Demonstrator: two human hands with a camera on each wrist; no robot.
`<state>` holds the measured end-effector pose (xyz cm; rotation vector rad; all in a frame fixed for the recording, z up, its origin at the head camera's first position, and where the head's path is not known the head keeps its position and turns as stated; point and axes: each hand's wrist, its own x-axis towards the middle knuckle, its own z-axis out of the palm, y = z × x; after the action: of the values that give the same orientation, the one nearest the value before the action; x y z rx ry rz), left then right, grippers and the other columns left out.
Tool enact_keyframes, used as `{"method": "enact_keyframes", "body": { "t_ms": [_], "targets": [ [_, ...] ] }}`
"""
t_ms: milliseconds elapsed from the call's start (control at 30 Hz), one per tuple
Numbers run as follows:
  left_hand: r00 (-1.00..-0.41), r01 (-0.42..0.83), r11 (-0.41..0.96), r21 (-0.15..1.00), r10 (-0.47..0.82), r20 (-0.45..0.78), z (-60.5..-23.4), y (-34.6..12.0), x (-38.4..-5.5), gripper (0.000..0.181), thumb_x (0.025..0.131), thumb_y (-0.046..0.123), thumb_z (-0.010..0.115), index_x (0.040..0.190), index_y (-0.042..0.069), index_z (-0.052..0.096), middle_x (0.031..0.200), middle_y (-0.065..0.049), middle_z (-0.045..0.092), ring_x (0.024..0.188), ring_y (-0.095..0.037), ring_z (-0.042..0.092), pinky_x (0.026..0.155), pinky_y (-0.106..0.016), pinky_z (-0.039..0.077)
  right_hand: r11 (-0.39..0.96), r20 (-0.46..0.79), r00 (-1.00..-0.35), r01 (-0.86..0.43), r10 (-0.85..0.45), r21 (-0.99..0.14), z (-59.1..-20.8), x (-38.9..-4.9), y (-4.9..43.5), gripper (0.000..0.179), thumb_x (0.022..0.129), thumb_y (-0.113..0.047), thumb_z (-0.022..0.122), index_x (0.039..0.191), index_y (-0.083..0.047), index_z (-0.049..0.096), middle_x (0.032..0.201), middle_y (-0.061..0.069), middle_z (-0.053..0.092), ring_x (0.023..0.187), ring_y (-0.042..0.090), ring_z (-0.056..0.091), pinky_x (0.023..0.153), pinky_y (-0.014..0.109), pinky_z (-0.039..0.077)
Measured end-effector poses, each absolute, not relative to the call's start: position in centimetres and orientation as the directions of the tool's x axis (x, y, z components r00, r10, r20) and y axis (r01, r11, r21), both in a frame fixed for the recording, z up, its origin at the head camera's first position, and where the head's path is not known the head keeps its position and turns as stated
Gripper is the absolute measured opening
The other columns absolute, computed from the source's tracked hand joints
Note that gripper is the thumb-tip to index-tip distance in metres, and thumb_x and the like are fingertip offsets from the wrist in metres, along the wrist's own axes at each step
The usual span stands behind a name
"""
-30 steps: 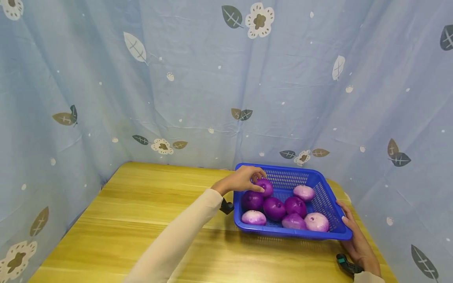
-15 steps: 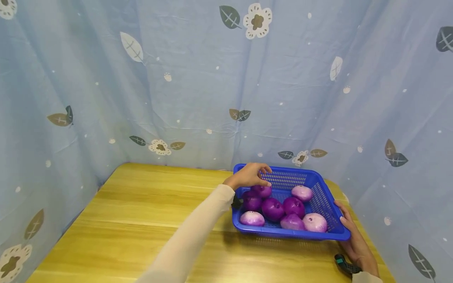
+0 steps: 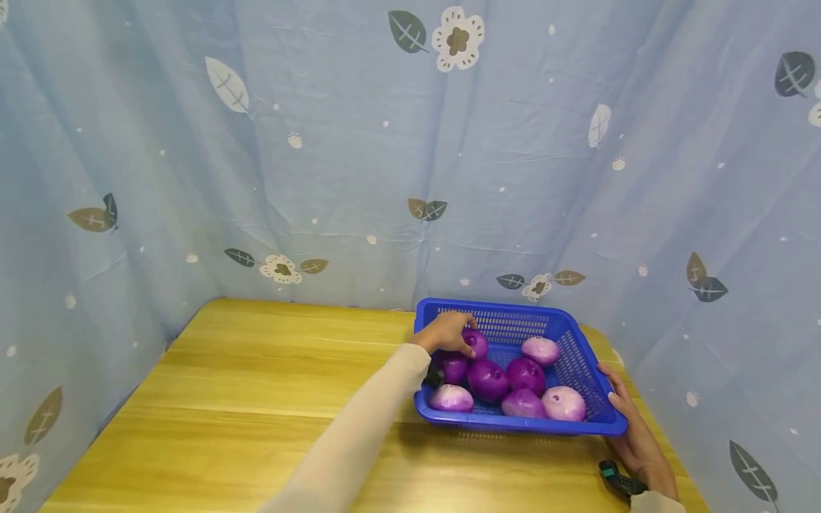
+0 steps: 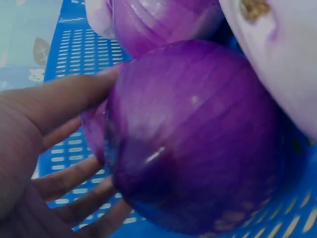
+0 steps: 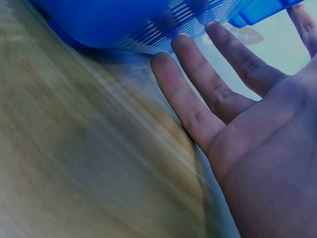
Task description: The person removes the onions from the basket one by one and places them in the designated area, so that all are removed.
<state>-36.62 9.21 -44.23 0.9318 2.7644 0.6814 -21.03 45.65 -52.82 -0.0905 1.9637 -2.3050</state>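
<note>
A blue plastic basket (image 3: 513,425) with slotted walls holds several red onions, some deep purple, others paler. My left hand (image 3: 444,333) reaches over its left side, thumb and fingers curled round a purple red onion (image 3: 477,345) in the back left corner. In the left wrist view, a large red onion (image 4: 198,134) fills the foreground and hides part of the held one. My right hand (image 3: 635,427) lies along the basket's right end, fingers extended. In the right wrist view, spread straight fingers (image 5: 183,94) reach the basket's outer wall (image 5: 99,22).
The basket stands at the back right of a wooden table (image 3: 256,399). Pale red onions (image 3: 564,404) lie at its front right. A blue patterned curtain (image 3: 333,157) hangs round the back and sides. Dark devices (image 3: 621,479) are strapped to the wrists.
My left hand rose off the back left onion, fingers apart, then came down round it again. The right hand stays at the basket's right end. The head view has shifted slightly.
</note>
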Motion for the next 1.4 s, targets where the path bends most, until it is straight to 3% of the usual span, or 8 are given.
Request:
{"method": "enact_keyframes", "body": {
  "t_ms": [333, 600, 733, 867, 1100, 1400],
  "targets": [
    [-0.810, 0.497, 0.725, 0.476, 0.585, -0.046, -45.2, 9.7, -36.2, 0.064, 0.079, 0.028, 0.091, 0.135, 0.015, 0.062, 0.131, -0.009, 0.065, 0.127, -0.027, 0.056, 0.104, -0.041, 0.048, -0.135, -0.036, -0.994, 0.051, -0.106, -0.990, -52.7, -20.9, 45.5, 0.057, 0.108, -0.040, 0.037, 0.162, -0.041, 0.018, 0.147, -0.007, 0.029, 0.119, 0.005, 0.058, 0.096, 0.029, 0.053],
    [-0.797, 0.530, 0.701, 0.477, 0.603, -0.001, -45.4, 9.8, -36.3, 0.062, 0.078, 0.027, 0.092, 0.130, 0.011, 0.061, 0.125, -0.010, 0.066, 0.121, -0.026, 0.059, 0.103, -0.038, 0.048, -0.129, -0.010, -0.990, 0.029, -0.142, -0.991, -52.7, -21.0, 45.5, 0.058, 0.110, -0.037, 0.034, 0.164, -0.038, 0.014, 0.155, -0.002, 0.019, 0.122, 0.002, 0.055, 0.098, 0.026, 0.050],
    [-0.804, 0.516, 0.717, 0.469, 0.594, -0.024, -45.5, 9.8, -36.2, 0.066, 0.080, 0.029, 0.091, 0.136, 0.013, 0.060, 0.130, -0.012, 0.062, 0.124, -0.027, 0.056, 0.105, -0.041, 0.048, -0.083, -0.054, -0.984, 0.069, -0.171, -0.994, -52.4, -21.1, 46.0, 0.059, 0.111, -0.036, 0.035, 0.164, -0.043, 0.011, 0.166, 0.010, 0.001, 0.118, -0.002, 0.056, 0.097, 0.026, 0.051],
    [-0.798, 0.527, 0.720, 0.451, 0.602, -0.027, -45.6, 9.8, -36.2, 0.068, 0.080, 0.030, 0.090, 0.139, 0.016, 0.060, 0.133, -0.013, 0.060, 0.127, -0.027, 0.054, 0.105, -0.042, 0.047, -0.028, -0.099, -0.973, 0.107, -0.207, -0.994, -52.0, -21.0, 46.7, 0.060, 0.112, -0.034, 0.034, 0.163, -0.046, 0.006, 0.166, 0.022, -0.017, 0.115, -0.004, 0.055, 0.096, 0.028, 0.052],
    [-0.774, 0.562, 0.685, 0.463, 0.633, 0.004, -45.9, 9.9, -36.6, 0.065, 0.079, 0.030, 0.092, 0.132, 0.011, 0.060, 0.125, -0.010, 0.066, 0.121, -0.025, 0.059, 0.103, -0.035, 0.047, 0.004, -0.111, -0.976, 0.113, -0.189, -0.994, -52.0, -21.0, 47.1, 0.061, 0.112, -0.031, 0.037, 0.164, -0.044, 0.009, 0.163, 0.022, -0.002, 0.115, 0.003, 0.060, 0.094, 0.037, 0.055],
    [-0.778, 0.553, 0.698, 0.455, 0.628, -0.016, -46.0, 9.8, -36.5, 0.068, 0.080, 0.032, 0.091, 0.137, 0.012, 0.059, 0.131, -0.011, 0.064, 0.127, -0.027, 0.056, 0.106, -0.037, 0.046, -0.021, -0.083, -0.982, 0.088, -0.172, -0.996, -52.3, -21.1, 46.8, 0.061, 0.111, -0.030, 0.039, 0.164, -0.042, 0.011, 0.155, 0.005, 0.018, 0.114, 0.004, 0.062, 0.093, 0.036, 0.056]
  ]
}}
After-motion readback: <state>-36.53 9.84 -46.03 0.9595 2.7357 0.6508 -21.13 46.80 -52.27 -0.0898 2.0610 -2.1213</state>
